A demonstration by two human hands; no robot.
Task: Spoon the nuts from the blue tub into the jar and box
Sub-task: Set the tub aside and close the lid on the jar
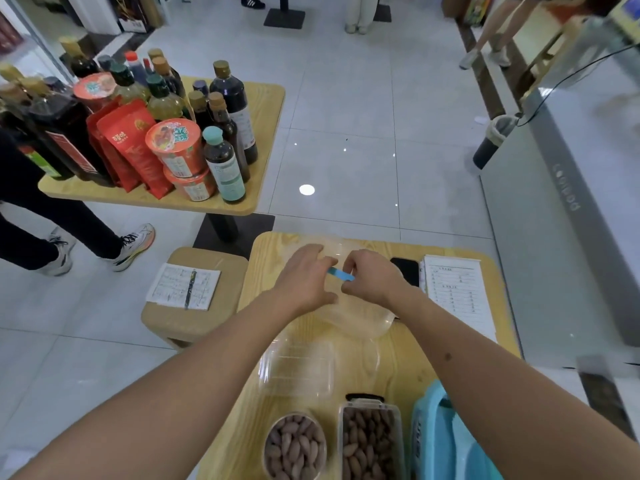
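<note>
Both arms reach to the far side of the wooden table [408,362]. My left hand [304,278] and my right hand [370,277] meet over a clear plastic bag or lid [360,320], and between their fingers is a small blue strip [341,273], perhaps a spoon handle. At the near edge stand a round jar [294,445] and a rectangular clear box [370,441], each holding brown nuts. The blue tub [440,441] sits at the near right, partly under my right forearm; its inside is hidden.
An empty clear plastic clamshell [298,372] lies mid-table. A black phone [407,270] and a printed sheet [457,292] lie at the far right. A stool [194,320] with paper and pen stands left. Another table [266,109] holds bottles and cups. People stand around.
</note>
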